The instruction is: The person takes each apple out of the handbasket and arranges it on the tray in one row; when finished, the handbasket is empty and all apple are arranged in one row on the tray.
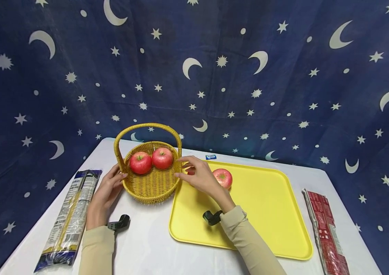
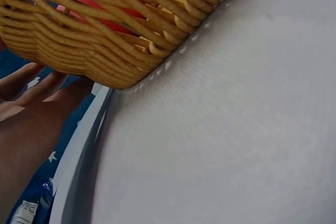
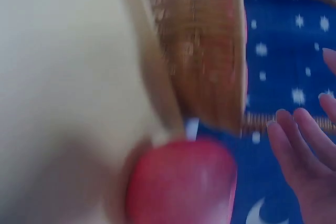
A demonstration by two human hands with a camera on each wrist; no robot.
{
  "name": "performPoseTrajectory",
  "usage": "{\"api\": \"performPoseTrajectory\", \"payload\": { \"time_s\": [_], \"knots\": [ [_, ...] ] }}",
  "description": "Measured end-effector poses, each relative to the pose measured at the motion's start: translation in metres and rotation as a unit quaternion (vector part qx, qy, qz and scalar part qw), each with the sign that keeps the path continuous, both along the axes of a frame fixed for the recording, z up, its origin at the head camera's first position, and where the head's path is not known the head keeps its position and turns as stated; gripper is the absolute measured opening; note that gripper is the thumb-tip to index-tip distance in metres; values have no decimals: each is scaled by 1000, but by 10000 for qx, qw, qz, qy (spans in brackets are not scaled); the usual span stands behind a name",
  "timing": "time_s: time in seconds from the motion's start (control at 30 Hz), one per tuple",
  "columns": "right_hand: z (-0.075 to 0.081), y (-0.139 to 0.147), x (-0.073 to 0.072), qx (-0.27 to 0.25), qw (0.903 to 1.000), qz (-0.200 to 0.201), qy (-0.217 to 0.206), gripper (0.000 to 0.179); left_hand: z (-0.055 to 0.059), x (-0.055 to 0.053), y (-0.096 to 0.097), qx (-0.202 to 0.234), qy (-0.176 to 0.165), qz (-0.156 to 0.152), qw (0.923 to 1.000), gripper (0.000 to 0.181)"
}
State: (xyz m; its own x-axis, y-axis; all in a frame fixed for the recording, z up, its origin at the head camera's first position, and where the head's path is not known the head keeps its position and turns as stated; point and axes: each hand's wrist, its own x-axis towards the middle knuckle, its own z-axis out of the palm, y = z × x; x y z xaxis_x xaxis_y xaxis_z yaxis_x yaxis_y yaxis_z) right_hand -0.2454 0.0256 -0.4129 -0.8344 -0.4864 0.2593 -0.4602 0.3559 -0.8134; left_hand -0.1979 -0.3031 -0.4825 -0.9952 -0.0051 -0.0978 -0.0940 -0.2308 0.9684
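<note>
- While the wicker basket (image 1: 151, 198) is flanked by both hands, it is seen left of centre on the white tablecloth (image 1: 146, 240), its right side just beside the tray's edge.
- Two apples are held in it: left apple (image 1: 141, 163) and right apple (image 1: 162, 158), side by side toward the back; front floor bare.
- Left side is touched by the left hand (image 1: 103, 194), fingers extended along the outer wall, thumb at rim; no wrapped grip seen.
- Right rim, near the handle (image 1: 148, 125) foot, is met or nearly met by the right hand (image 1: 199, 175); fingers loosely spread, nothing gripped. Contact cannot be told.
- For good handling, basket is probably best steadied evenly from both sides and kept level, since loose apples could roll; tray lip should be cleared.
- On the yellow tray (image 1: 260, 210), a pale-red apple (image 1: 222, 178) is seen, another (image 1: 190, 171) mostly hidden behind the right hand; knocks by the wrist should be avoided.
- Farther out: blue packet (image 1: 211, 157) behind tray, long clear-and-blue package (image 1: 68, 214) at left, red package (image 1: 328, 233) at right.
</note>
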Motion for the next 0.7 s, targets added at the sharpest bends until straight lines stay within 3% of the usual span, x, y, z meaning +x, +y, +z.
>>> {"api": "performPoseTrajectory", "payload": {
  "time_s": [0.1, 0.3, 0.53, 0.7],
  "knots": [
    [0, -22, -3, 32, 9993, 378, 46, 43, -1, 0, -1, 69, 75, 20, 9999, 70],
    [-6, -58, -16, 487, 9939, 573, 802, 42, -2, 1, -1, 230, 218, 41, 9995, 69],
    [-16, -82, -32, 818, 9944, 327, 592, 43, -4, 0, -1, 260, 274, 15, 9993, 69],
    [-21, -92, -43, 1059, 9917, 376, 621, 50, -4, 0, -1, 216, 263, 16, 9994, 70]
  ]
}}
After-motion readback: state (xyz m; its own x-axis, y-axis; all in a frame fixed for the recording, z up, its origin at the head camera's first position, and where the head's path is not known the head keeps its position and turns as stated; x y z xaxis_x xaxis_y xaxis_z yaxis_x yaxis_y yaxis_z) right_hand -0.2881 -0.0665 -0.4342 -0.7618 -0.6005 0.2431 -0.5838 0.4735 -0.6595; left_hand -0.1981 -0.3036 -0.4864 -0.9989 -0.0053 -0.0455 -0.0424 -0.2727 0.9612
